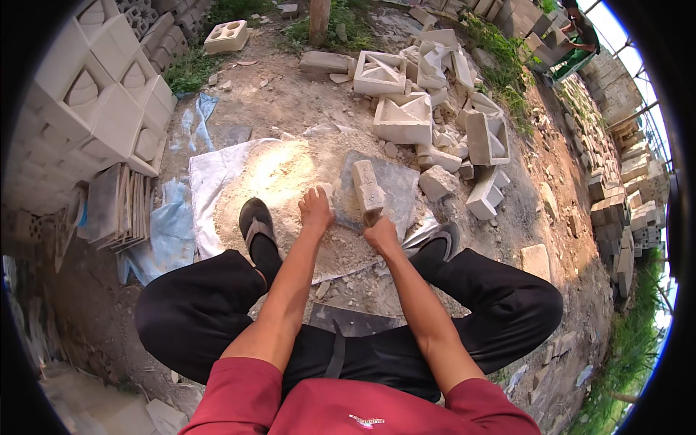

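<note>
My right hand is closed at the near end of a dusty, oblong block-headed mallet; most of its handle is hidden by my fingers. The mallet head is over a grey flat slab. Just left of the slab, my left hand has its fingers bent around a small pale chunk of block. Beneath that hand spreads a heap of crushed, sandy rubble on a white sheet. My feet are on either side of the hands.
Broken hollow blocks are piled beyond the slab. Patterned blocks are stacked high at the left, above upright thin boards. A blue plastic sheet lies nearby. Another person is at the far right, near more stacked blocks.
</note>
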Demonstrator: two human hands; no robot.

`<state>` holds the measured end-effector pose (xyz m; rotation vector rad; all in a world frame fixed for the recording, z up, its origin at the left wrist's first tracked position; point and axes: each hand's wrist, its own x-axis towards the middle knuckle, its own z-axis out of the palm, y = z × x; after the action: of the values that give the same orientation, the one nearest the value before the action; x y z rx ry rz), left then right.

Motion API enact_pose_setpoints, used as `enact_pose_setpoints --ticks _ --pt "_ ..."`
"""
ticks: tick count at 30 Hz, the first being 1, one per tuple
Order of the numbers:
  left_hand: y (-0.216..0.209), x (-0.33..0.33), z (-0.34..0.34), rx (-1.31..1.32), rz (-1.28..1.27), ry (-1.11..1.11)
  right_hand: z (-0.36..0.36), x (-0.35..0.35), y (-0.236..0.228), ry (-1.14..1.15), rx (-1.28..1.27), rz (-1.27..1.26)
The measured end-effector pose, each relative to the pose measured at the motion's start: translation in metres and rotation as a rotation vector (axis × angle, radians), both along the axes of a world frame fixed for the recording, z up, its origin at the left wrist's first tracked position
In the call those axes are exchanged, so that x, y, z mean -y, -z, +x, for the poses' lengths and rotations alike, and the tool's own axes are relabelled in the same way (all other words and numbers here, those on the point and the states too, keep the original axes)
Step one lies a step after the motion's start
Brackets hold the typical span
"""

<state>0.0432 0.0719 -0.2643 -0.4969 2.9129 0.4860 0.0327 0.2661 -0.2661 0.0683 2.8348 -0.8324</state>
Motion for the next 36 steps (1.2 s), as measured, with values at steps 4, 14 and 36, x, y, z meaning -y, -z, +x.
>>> enact_pose_setpoints --ticks 4,14,36 --pt "0.001 0.013 0.007 0.026 -0.013 -0.026 -0.02 0.012 -0.039 -0.156 0.294 -0.182" --pt "-0.003 -0.001 -0.001 0.021 -0.007 -0.003 -0.006 0.009 -0.022 -0.026 0.266 -0.134" --pt "0.006 0.005 0.003 -0.012 0.024 -0.012 0.006 0.024 -0.028 -0.037 -0.067 -0.215"
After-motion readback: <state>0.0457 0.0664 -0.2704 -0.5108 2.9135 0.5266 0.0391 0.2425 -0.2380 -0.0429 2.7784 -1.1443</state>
